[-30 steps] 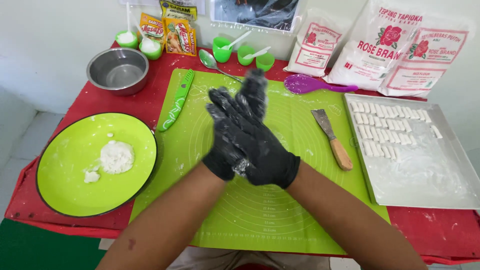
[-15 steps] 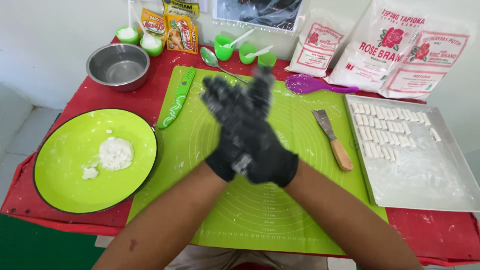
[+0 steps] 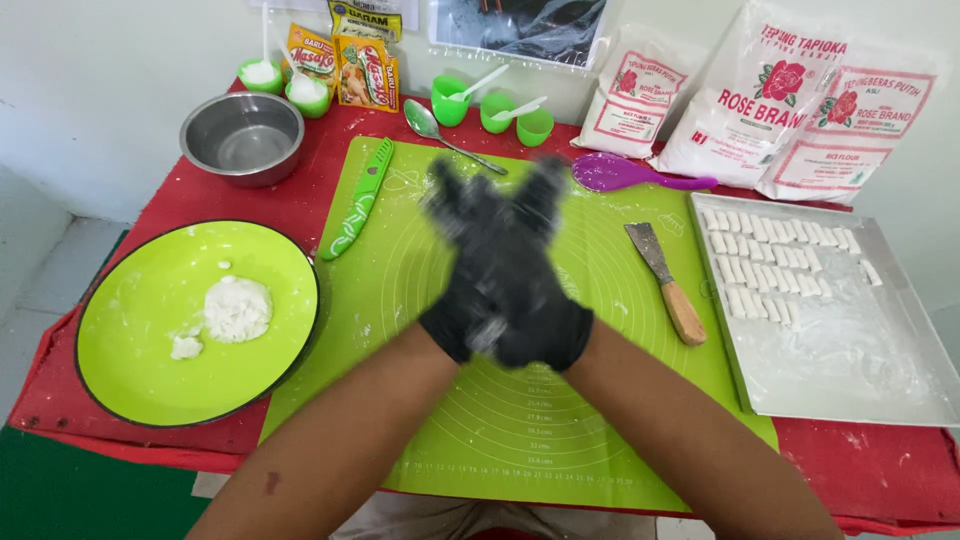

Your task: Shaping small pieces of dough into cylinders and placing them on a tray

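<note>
Over one green mat [image 3: 520, 420], left hand [image 3: 470, 270] and right hand [image 3: 535, 270] press flat, palms together, blurred; one plate [image 3: 130, 370] at nine o'clock, three flour bags [image 3: 770, 100] at one

Gloved hands [image 3: 505, 275] now motion-blurred, fingers splayed

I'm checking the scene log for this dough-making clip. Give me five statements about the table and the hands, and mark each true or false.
1. Both hands, left hand and right hand, wear black gloves and are pressed together above the green mat. True.
2. The green plate holds a lump of white dough. True.
3. The metal bowl stands on the tray. False: it stands on the red tablecloth, behind the plate.
4. The scraper is held in the right hand. False: it lies on the mat, untouched.
5. The metal tray holds rows of small white dough pieces. True.
</note>
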